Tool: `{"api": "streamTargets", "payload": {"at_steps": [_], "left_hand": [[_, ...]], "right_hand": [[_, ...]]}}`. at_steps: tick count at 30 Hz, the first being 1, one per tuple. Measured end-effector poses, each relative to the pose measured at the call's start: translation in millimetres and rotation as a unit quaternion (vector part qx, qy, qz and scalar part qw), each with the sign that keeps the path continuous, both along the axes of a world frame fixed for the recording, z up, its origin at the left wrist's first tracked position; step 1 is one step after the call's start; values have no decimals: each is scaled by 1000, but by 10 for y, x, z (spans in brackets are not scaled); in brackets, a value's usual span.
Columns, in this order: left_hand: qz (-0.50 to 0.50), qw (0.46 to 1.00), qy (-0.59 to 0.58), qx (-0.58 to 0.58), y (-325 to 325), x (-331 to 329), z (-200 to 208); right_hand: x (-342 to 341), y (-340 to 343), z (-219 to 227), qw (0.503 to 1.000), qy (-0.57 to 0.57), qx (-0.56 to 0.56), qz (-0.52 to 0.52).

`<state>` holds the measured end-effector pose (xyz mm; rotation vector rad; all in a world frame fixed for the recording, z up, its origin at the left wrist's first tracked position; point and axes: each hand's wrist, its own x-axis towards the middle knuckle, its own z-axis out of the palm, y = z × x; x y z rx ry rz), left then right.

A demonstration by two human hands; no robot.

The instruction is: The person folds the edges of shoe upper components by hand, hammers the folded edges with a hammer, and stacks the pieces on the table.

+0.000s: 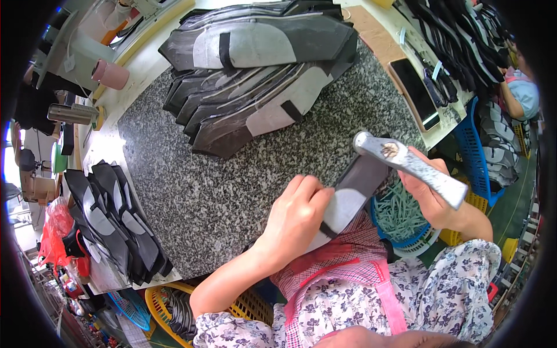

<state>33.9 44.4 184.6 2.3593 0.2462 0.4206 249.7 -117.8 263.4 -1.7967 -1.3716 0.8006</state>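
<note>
A flat black-and-grey shoe upper piece [350,202] lies over the near edge of the granite slab [200,200]. Pressing on it from the left is my left hand [295,219], fingers bent and drawn together at its edge. My right hand [428,194] is closed around a hammer, its handle mostly hidden. The worn metal hammer head [432,175] shows above the piece's far end; I cannot tell whether it touches. Beyond my hands, two overlapping stacks of similar pieces [249,42] rest on the slab, each top piece with a light patch and a black strip.
More pieces [113,223] lie at the slab's left. A phone [415,93] is at the far right, a pink cup [110,74] at the far left. A basket of pale green strips [400,217] stands below my right hand, a yellow basket [154,304] below my left arm. Another person's arm [512,101] shows at right.
</note>
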Motion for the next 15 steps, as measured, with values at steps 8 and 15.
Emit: {"api": "streamTargets", "payload": {"at_steps": [8, 15], "left_hand": [[54, 971, 109, -208, 112, 132, 143], [40, 999, 25, -6, -89, 14, 60]], "right_hand": [[65, 4, -225, 996, -6, -88, 15], [103, 41, -59, 998, -34, -36, 40]]}}
